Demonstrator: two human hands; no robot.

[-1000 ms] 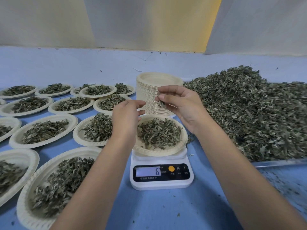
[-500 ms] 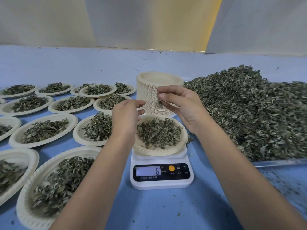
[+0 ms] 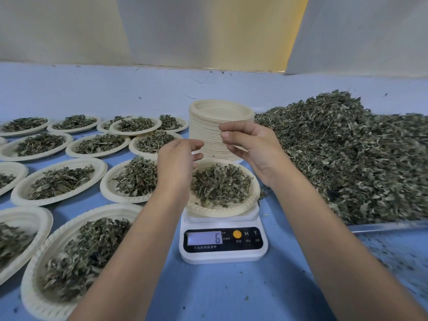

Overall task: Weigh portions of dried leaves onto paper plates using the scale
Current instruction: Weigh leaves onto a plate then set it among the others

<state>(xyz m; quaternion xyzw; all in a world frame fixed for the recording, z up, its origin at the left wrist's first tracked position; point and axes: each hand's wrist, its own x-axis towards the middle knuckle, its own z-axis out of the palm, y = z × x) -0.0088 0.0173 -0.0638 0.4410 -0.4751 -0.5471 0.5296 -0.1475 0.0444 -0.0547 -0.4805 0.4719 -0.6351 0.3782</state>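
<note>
A person's two bare forearms reach forward over a blue table (image 3: 231, 290). At the centre stands a small white kitchen scale (image 3: 223, 242), its display reading 6. On the scale's platform sits a paper plate (image 3: 251, 200) holding a low mound of dried leaves (image 3: 220, 184), green and crumpled.

The left hand (image 3: 177, 163) hovers over the plate's left edge, back of the hand facing the camera, fingers loosely curled and pointing right. The fingertips are slightly apart and nothing can be seen between them; they sit above the leaves, not touching them.

The right hand (image 3: 252, 147) is raised higher, above the plate's far right rim and in front of a tall stack of empty paper plates (image 3: 208, 121). Its thumb and forefinger are spread a little, the other fingers curled; whether any leaf fragment is pinched there cannot be told. The leaves on the plate lie below and between both hands, clear of all the fingers.

To the right, a large heap of loose dried leaves (image 3: 347, 154) fills a metal tray (image 3: 382, 227). To the left, many filled paper plates (image 3: 58, 181) of leaves lie in rows on the table, some overlapping at their rims. Leaf crumbs speckle the blue surface near the tray.
</note>
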